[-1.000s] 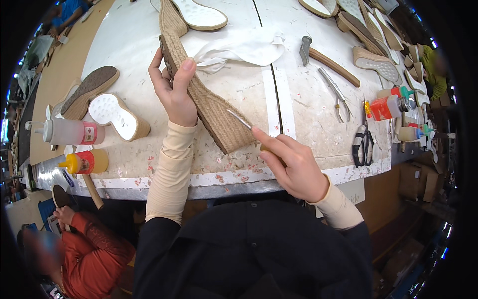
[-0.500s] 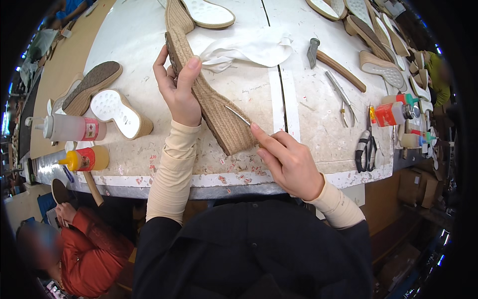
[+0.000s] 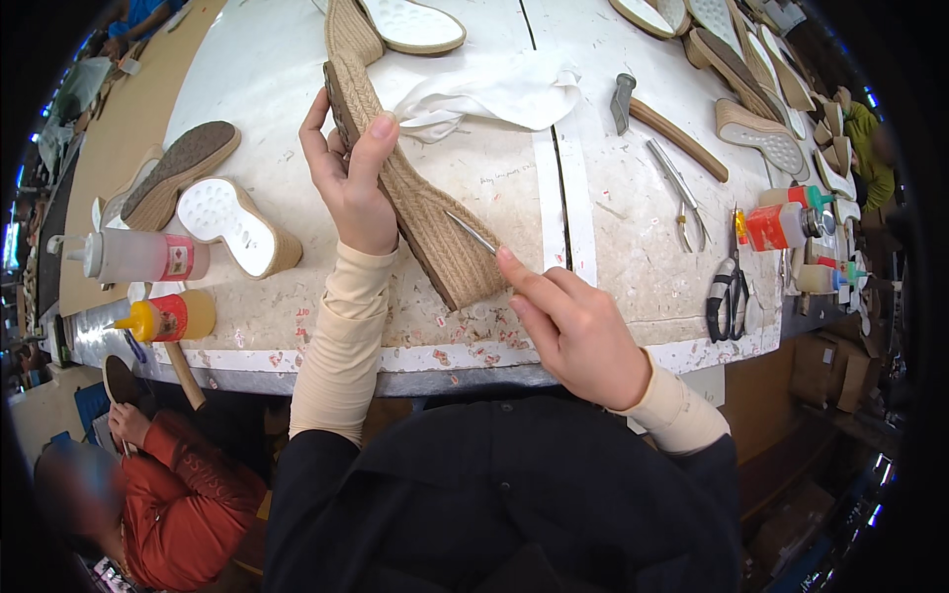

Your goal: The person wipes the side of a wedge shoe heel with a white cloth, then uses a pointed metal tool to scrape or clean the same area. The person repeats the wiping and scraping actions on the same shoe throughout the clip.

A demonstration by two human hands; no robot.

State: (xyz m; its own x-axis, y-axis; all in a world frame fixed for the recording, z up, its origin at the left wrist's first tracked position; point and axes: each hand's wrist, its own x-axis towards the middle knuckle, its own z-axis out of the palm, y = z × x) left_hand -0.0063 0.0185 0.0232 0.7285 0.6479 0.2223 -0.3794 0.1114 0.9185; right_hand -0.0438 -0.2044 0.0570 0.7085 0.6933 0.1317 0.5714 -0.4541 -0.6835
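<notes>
A wedge shoe sole with braided jute-like sides and a dark brown underside is held tilted over the table. My left hand is closed round its narrower front part, with the thumb pressed on the braided side. In my right hand is a thin, pointed metal tool, pinched with the index finger stretched along it. The tool's tip touches the braid on the thick heel part. Its handle is hidden inside my fingers. Beyond my left hand lies a crumpled white cloth.
To the left are loose wedge soles, a clear bottle and a yellow bottle. A hammer, tweezers, black-handled scissors and red-labelled bottles lie to the right. Another person in red sits at lower left.
My right hand has shifted very slightly down and to the right. The tool tip stays at about the same spot on the braid, and my left hand keeps its hold.
</notes>
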